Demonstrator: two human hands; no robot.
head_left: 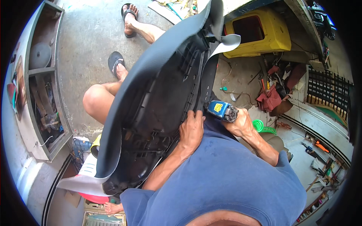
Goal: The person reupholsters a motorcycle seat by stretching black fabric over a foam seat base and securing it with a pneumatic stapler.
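Observation:
A long black motorcycle seat stands tilted on its side before me, its hollow plastic underside facing me. Its black cover wraps round the outer side, with loose pale-backed flaps at both ends. My left hand presses its bent fingers on the near edge of the seat, where the cover meets the base. Just right of it, my right hand is closed round a blue staple gun with a yellow label. The gun's nose points at the seat edge; whether it touches is hidden. A green coiled hose lies beside my right forearm.
Bare legs in black flip-flops show beyond the seat. An open cabinet stands left, above a blue drill. A yellow shell sits under a bench at far right. Reddish cloth and scattered tools lie right.

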